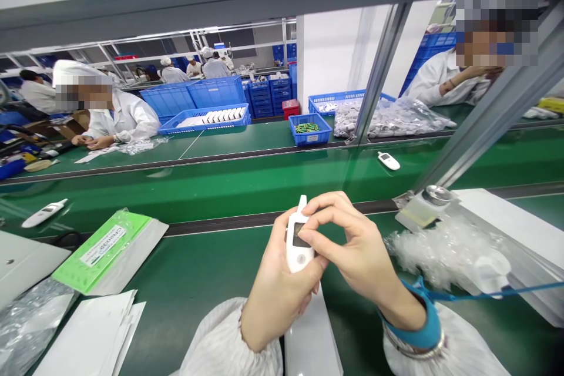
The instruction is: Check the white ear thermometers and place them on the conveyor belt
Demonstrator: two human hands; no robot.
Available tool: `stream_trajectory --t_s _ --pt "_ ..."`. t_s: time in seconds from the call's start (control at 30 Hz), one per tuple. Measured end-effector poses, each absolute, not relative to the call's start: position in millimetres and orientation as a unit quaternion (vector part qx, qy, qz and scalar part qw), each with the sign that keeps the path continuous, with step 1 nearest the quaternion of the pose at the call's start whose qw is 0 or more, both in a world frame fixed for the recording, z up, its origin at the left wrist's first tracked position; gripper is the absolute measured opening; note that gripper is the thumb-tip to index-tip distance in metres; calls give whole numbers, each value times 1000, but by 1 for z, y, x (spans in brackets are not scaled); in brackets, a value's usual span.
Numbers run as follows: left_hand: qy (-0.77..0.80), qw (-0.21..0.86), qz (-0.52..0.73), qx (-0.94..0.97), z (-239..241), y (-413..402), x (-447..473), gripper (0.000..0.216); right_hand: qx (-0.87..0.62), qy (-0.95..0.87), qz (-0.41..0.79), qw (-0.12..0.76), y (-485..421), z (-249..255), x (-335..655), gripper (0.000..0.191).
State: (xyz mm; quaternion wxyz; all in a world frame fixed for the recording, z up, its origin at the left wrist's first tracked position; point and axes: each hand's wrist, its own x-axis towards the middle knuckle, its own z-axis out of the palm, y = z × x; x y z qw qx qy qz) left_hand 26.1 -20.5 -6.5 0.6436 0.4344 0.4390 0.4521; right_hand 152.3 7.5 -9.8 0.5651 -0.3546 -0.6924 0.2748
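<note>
My left hand (273, 288) is wrapped around a small white thermometer (298, 247) with a dark screen, held upright over the green bench. My right hand (348, 241) curls over it from the right, its fingertips pinched at the edge of the screen. A blue wrist strap (423, 323) with a coiled blue cord circles my right wrist. Under my hands lies a white strip (311, 341).
A green-labelled pouch (106, 249) and white sheets (92, 335) lie at the left. Clear plastic bags (445, 247) pile up at the right. More white thermometers (44, 213) (388, 160) ride on the green conveyor. Blue crates (311, 129) and seated people in white coats are beyond.
</note>
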Motion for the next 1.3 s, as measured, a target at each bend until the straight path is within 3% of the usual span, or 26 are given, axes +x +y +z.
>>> stream_trajectory --t_s 0.3,0.57,0.73,1.0,1.2,1.3 --pt "397 612 490 477 -11 -27 21 61 -348 -686 263 582 7 -13 150 13" --pt "367 639 481 475 -4 -30 22 35 -364 -626 313 615 10 -14 151 10" --pt "351 624 457 529 -9 -33 18 46 -355 -656 389 541 8 -11 152 44" --pt "351 626 470 514 -9 -24 21 35 -348 -605 478 533 13 -13 155 17" --pt "391 620 505 455 -9 -20 23 33 -290 -636 525 485 14 -17 154 35" --pt "381 627 511 449 -8 -19 22 33 -305 -628 498 515 22 -21 151 27"
